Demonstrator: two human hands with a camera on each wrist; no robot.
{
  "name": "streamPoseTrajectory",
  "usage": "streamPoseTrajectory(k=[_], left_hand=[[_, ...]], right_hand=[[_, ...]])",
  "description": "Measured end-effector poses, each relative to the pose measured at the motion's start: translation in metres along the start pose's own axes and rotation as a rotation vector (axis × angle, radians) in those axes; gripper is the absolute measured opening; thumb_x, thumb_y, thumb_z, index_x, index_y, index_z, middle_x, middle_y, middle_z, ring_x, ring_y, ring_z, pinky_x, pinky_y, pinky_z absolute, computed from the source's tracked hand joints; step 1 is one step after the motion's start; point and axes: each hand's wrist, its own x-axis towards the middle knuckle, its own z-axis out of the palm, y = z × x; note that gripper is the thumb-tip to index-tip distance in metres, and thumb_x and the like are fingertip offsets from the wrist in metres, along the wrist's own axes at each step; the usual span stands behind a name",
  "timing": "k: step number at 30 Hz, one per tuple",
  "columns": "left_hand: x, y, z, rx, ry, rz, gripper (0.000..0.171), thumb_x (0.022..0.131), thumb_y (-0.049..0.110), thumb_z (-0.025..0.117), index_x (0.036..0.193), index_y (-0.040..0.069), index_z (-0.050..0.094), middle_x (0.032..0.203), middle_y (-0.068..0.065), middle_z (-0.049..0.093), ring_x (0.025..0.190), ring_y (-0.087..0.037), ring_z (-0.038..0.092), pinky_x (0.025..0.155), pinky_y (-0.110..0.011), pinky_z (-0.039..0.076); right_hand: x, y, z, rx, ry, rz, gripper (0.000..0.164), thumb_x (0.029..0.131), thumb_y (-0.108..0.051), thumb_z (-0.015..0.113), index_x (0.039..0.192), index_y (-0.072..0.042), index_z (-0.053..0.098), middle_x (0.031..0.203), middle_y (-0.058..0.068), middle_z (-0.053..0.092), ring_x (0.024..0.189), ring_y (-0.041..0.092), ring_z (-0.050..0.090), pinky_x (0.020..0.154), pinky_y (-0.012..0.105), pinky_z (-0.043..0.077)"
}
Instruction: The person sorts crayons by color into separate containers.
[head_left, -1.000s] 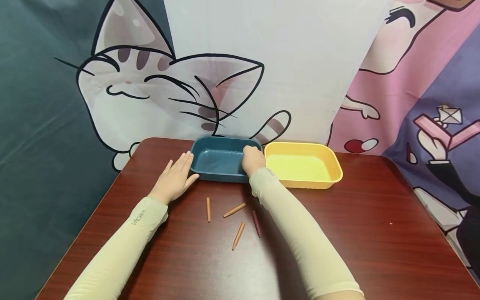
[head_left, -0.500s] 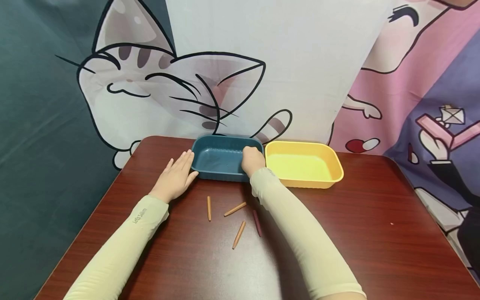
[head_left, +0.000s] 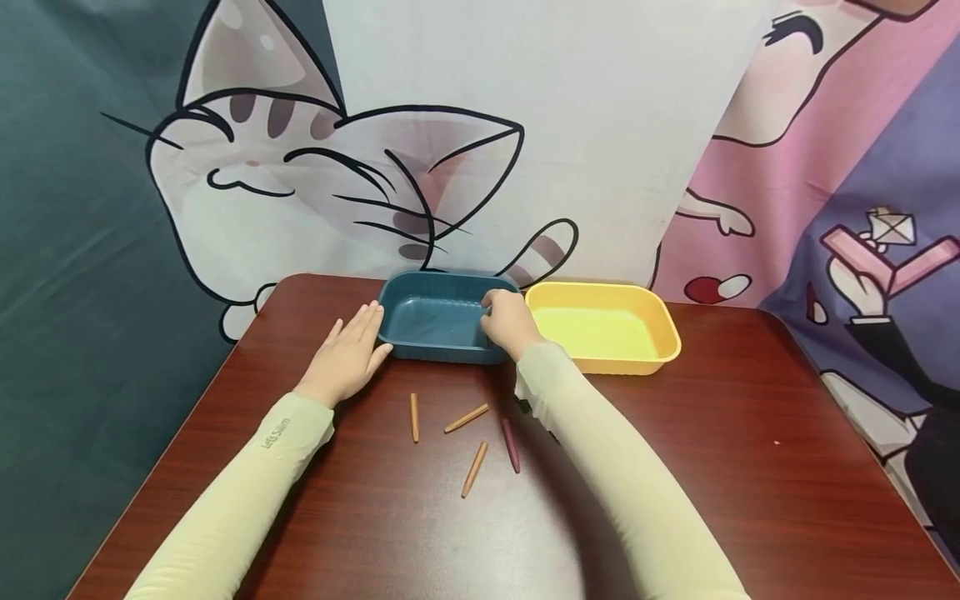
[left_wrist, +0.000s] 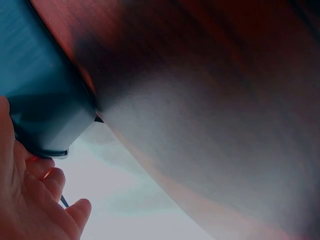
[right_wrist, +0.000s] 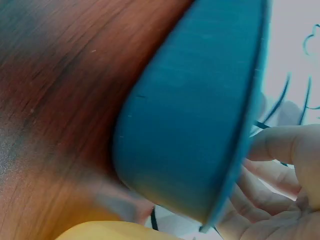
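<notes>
A dark blue rectangular plastic basin (head_left: 431, 321) stands at the table's far side. My left hand (head_left: 341, 354) lies along its left end with straight fingers; the left wrist view shows that hand (left_wrist: 35, 195) beside the basin's corner (left_wrist: 45, 65). Over the basin's right end is my right hand (head_left: 510, 321), its fingers loosely bent. In the right wrist view the same hand (right_wrist: 280, 180) is at the rim of the basin (right_wrist: 185, 110), fingertips hidden behind the rim. I see nothing held between those fingers.
A yellow basin (head_left: 611, 333) stands right beside the blue one. Nearer me on the brown table (head_left: 712, 483) lie several short pencil-like sticks: orange-brown ones, such as this stick (head_left: 474, 469), and a dark red stick (head_left: 511, 446). A printed cloth (head_left: 600, 125) hangs behind.
My right hand has loosened from a fist at the basin's right end; its fingers now spread a little and its wrist has shifted slightly right. The left hand has not moved.
</notes>
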Motion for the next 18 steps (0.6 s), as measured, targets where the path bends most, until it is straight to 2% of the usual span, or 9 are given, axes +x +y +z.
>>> streamPoseTrajectory(k=[8, 12, 18], left_hand=[[-0.001, 0.001, -0.001, -0.018, 0.004, -0.004, 0.072, 0.108, 0.040, 0.045, 0.161, 0.000, 0.018, 0.168, -0.017, 0.018, 0.155, -0.032, 0.014, 0.122, -0.058, 0.012], [-0.002, 0.001, -0.002, -0.020, -0.005, -0.008, 0.072, 0.108, 0.040, 0.043, 0.161, 0.000, 0.017, 0.168, -0.017, 0.017, 0.155, -0.032, 0.013, 0.122, -0.059, 0.012], [-0.002, 0.002, -0.003, -0.014, -0.005, -0.006, 0.071, 0.108, 0.040, 0.044, 0.161, -0.001, 0.018, 0.167, -0.017, 0.018, 0.155, -0.033, 0.015, 0.121, -0.060, 0.014]], right_hand=[[-0.023, 0.002, -0.022, 0.158, 0.041, -0.052, 0.028, 0.098, -0.005, 0.058, 0.124, 0.003, 0.067, 0.122, 0.018, 0.069, 0.110, 0.030, 0.066, 0.094, 0.042, 0.054], [-0.038, 0.005, -0.028, 0.220, 0.071, -0.091, 0.028, 0.098, -0.008, 0.057, 0.123, 0.001, 0.067, 0.121, 0.017, 0.070, 0.107, 0.029, 0.067, 0.094, 0.043, 0.054], [-0.066, 0.011, -0.034, 0.241, 0.155, -0.166, 0.025, 0.096, -0.007, 0.060, 0.118, 0.000, 0.069, 0.115, 0.016, 0.071, 0.101, 0.029, 0.067, 0.091, 0.045, 0.055]])
